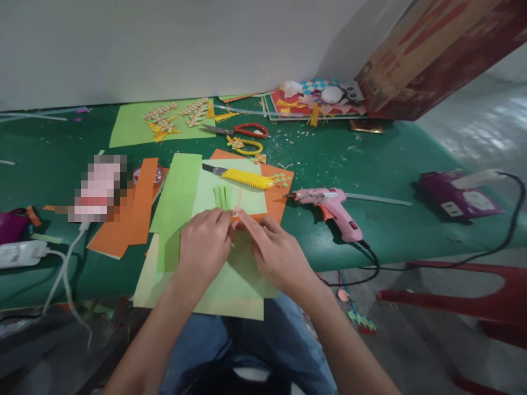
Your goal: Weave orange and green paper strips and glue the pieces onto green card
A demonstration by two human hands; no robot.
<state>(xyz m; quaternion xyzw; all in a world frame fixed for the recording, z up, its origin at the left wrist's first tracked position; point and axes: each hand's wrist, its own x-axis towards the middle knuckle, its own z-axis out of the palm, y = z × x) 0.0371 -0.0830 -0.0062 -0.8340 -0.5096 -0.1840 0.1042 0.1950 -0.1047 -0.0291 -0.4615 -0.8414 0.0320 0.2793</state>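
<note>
My left hand (205,244) and my right hand (275,251) meet over a stack of light green paper sheets (206,192) at the near edge of the green table (370,159). Both pinch at thin green paper strips (223,197) and an orange strip (240,197) that stand up between the fingertips. The left hand's fingers are curled in a pinch. The right hand's index finger stretches toward the strips, its other fingers bent. A yellow utility knife (242,177) lies just beyond the strips on the paper.
A pink glue gun (329,206) lies right of the paper, its black cord trailing off the edge. Orange paper strips (132,211) lie left. Red-handled scissors (242,130) and woven paper pieces (168,116) sit farther back. A purple power strip (457,197) is far right, a cardboard box (428,60) behind.
</note>
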